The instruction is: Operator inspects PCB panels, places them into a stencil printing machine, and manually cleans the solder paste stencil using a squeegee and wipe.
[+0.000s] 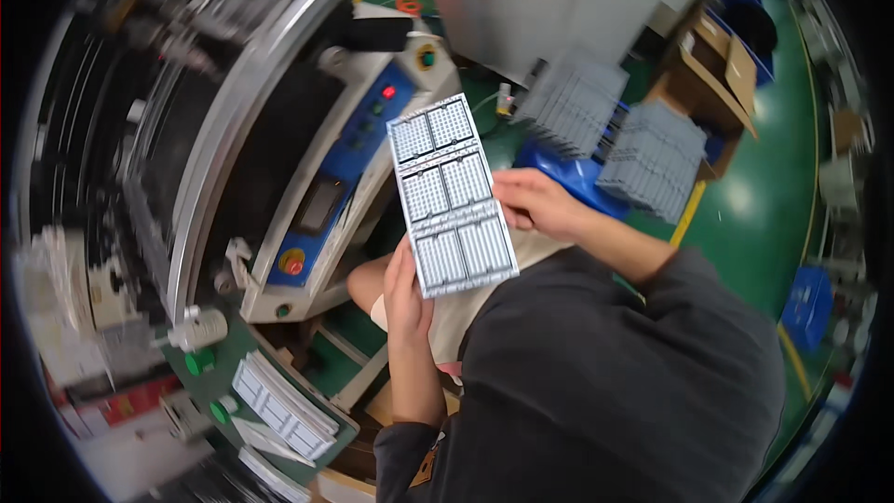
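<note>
A pale rectangular panel (452,196) is held up in front of me, tilted a little. Its face carries six black-outlined blocks of fine dots and lines. My left hand (404,296) grips its lower left edge, thumb and fingers closed along the side. At the right edge, a little higher, my right hand (538,203) pinches the panel with its fingers curled. Parts of the fingers of both hands are hidden behind the panel or blurred. Below it are my lap and dark shirt.
On the left stands a machine with a blue control panel (340,168) and a curved metal frame (242,102). A bottle (198,329) and stacked pale panels (284,407) lie lower left. Right: grey panel stacks (652,160), a blue bin (596,188), a cardboard box (726,84).
</note>
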Demonstrator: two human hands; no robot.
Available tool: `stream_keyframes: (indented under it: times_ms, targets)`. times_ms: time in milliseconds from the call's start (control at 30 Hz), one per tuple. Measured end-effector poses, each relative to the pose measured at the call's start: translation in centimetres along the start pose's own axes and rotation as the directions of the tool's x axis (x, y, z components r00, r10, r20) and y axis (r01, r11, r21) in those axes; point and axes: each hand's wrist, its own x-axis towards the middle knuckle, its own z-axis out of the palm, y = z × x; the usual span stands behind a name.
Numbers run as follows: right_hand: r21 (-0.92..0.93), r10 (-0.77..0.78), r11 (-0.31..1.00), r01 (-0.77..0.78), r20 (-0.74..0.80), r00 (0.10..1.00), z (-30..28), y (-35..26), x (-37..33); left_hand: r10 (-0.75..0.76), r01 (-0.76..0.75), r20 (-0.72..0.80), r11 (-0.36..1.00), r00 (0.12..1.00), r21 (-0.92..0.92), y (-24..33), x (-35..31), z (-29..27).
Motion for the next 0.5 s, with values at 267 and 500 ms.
stream_keyframes:
  times_ms: [267,500]
  targets:
    - [-0.628,-0.440,0.777,-0.044,-0.592,0.675,-10.5,-4.1,-10.6,-0.101,0.128,-0.125,0.965,0.987,0.230,-4.2,1.5,-4.6]
    - [-0.634,-0.436,0.675,-0.378,-0.756,0.488,-22.2,0.0,-10.3,-0.019,0.168,-0.427,0.934,0.904,0.314,-9.6,2.4,-13.6]
